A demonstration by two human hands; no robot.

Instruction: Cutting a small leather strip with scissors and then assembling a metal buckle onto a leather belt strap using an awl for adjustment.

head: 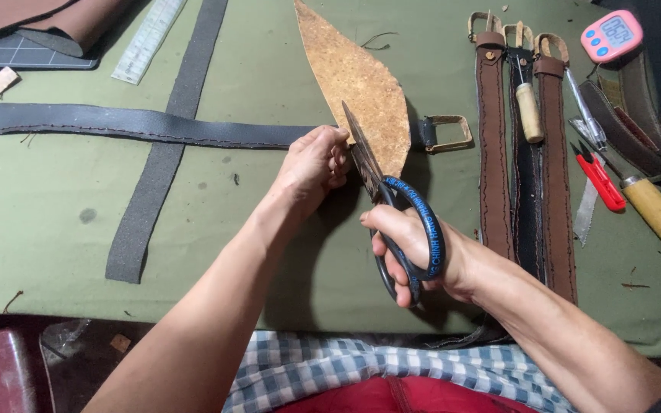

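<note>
My left hand (pixel 311 164) reaches forward, fingers curled in a pinch. My right hand (pixel 415 252) sits nearer my body, fingers wrapped tight, wrist bent.

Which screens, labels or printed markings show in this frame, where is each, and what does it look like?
Timer: top right corner of the table, pink rounded case, blue buttons, small grey screen.
Ruler: top left, lying at a slant, pale strip with fine markings.
Cutting mat: top left corner, dark with a light grid.
Scissors: centre, in the right hand, dark handles wrapped in blue printed tape.
</note>
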